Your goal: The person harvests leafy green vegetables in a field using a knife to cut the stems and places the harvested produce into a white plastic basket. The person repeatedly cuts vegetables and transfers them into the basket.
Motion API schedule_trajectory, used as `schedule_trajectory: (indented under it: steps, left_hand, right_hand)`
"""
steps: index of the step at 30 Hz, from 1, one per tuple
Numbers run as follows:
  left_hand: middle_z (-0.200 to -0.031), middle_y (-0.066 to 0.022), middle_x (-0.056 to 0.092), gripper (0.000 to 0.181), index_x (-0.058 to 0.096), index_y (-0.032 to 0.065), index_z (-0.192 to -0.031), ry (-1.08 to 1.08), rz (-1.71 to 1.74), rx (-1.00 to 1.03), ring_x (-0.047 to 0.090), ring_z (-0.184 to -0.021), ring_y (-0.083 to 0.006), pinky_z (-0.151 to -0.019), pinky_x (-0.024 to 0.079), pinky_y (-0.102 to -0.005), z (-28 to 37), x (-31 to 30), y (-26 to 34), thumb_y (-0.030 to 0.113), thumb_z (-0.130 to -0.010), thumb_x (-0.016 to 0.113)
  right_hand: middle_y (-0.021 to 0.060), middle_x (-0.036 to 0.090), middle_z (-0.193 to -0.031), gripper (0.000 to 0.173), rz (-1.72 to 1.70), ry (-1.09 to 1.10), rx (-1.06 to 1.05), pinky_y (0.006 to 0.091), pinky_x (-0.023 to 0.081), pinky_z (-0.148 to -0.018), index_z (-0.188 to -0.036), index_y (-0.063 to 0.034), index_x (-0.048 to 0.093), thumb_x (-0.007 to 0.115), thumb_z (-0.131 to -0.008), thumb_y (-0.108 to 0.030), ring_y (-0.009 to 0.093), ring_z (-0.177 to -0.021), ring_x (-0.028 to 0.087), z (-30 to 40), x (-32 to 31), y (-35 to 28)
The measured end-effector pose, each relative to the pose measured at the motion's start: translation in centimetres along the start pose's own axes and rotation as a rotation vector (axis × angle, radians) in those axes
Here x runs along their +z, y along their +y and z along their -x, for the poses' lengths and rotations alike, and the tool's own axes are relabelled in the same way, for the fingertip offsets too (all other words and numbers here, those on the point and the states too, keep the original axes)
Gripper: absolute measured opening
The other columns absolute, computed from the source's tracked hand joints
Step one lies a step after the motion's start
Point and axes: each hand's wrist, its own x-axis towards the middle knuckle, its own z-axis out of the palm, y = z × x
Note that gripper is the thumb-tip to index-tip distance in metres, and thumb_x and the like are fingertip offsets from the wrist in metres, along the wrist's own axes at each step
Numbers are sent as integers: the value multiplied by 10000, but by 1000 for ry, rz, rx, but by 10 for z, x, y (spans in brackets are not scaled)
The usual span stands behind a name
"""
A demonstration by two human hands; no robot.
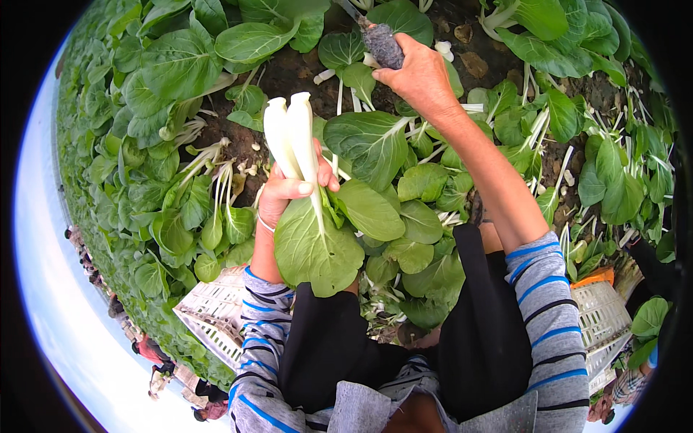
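Observation:
My left hand [281, 195] grips a trimmed head of bok choy [292, 146], its white cut stem end up and its broad green leaves hanging down over my knee. The largest hanging leaf bears a few small dark holes. Farther forward, my right hand [422, 76] is closed around the grey wrapped handle of a knife [383, 46]. The tool's metal part runs toward the top edge, and most of it is out of view. Below that hand lie loose cut bok choy leaves [373, 143] on dark soil.
Growing bok choy plants [178, 65] fill the left and top. Cut leaves and stalks [514, 124] litter the soil to the right. White plastic crates [216, 311] stand at my left and right [601, 319]. Several other people [149, 349] are around the field's far edge.

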Motion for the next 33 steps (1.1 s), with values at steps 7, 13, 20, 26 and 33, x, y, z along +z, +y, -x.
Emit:
schedule_trajectory:
  steps: [7,13,20,26,33]
  left_hand:
    - [-811,-36,532,646,472,11,-1185,22,-135,-24,550,-692,-139,-767,515,-353,-13,3,9,221,-655,775]
    - [-1129,-128,606,360,581,45,-969,10,-1878,469,659,-828,-258,-693,525,-369,-72,66,32,40,-621,675]
    - [-1267,-158,542,157,645,71,-890,229,-2587,374,678,-789,-304,-663,554,-402,-183,13,85,47,-745,592]
    - [-1427,-103,359,113,591,71,-856,402,-2672,259,646,-923,-310,-699,566,-392,-142,-57,89,60,-744,604]
    - [-1373,-75,413,295,521,72,-885,409,-2563,682,652,-806,-319,-596,552,-388,-121,-102,59,-15,-633,648]
  right_hand:
    - [192,644,-888,433,145,-226,121,462,473,-769,-1067,-53,555,688,-689,-216,388,-866,617,2,-4,16]
    - [239,648,-912,450,42,-234,115,434,490,-765,-990,17,593,731,-635,-223,391,-876,627,-13,38,74]
    - [201,645,-726,427,-38,-353,232,379,517,-610,-1026,51,572,695,-665,-143,273,-594,647,-15,47,72]
    - [225,642,-731,357,-65,-313,85,411,517,-668,-905,41,589,688,-649,-187,354,-654,647,-43,63,49]
    - [228,659,-969,332,122,-429,153,425,522,-804,-959,28,652,566,-673,-118,361,-924,644,-81,103,21]
